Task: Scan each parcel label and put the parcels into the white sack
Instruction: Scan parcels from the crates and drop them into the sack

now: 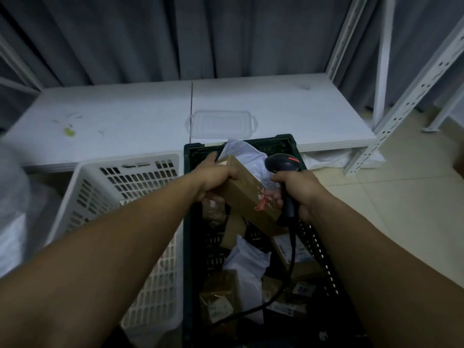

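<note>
1. Head view: left hand grips a brown cardboard parcel above the dark green crate.
2. Right hand is curled round the barcode scanner, just beside the parcel.
3. White basket stands left of the crate.

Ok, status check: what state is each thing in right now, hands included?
left hand: grips the brown parcel by its upper end.
right hand: grips the scanner by its handle.
brown parcel: lifted, tilted, above the dark crate.
scanner: held upright beside the parcel, cable trailing into the crate.
dark crate: open, several parcels inside.
white basket: beside the crate, contents unclear.
clear tub: lying flat on the white shelf.
</note>
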